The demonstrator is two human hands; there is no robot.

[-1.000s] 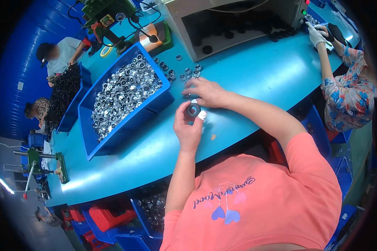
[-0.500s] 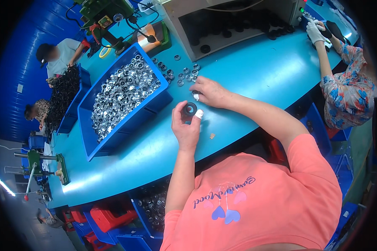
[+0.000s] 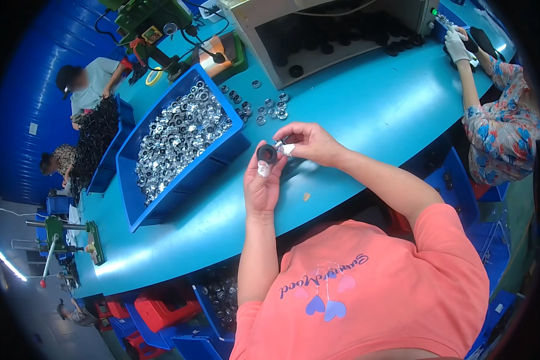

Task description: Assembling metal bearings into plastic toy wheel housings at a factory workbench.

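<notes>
My left hand (image 3: 262,185) grips a black ring (image 3: 266,154) between its fingers and a thumb wrapped in white. Close against the ring's right side, my right hand (image 3: 312,143) pinches a small shiny metal part (image 3: 279,144), mostly covered by the fingers; its thumb also has a white wrap. Both hands are above the blue-green table (image 3: 366,102). Several loose metal-and-black round parts (image 3: 272,109) lie just beyond my hands. To the left stands a blue bin (image 3: 180,201), filled with many similar round parts (image 3: 180,132).
An open-fronted box (image 3: 264,60) holding black rings stands at the back. A green machine (image 3: 144,27) is at the back left. At the right, a person with white gloves (image 3: 458,45) works. Two people sit at left near a bin of black parts (image 3: 96,141).
My right hand has come in from the table toward the black ring, bringing a small metal part. The ring has tilted and shifted slightly left in my left hand.
</notes>
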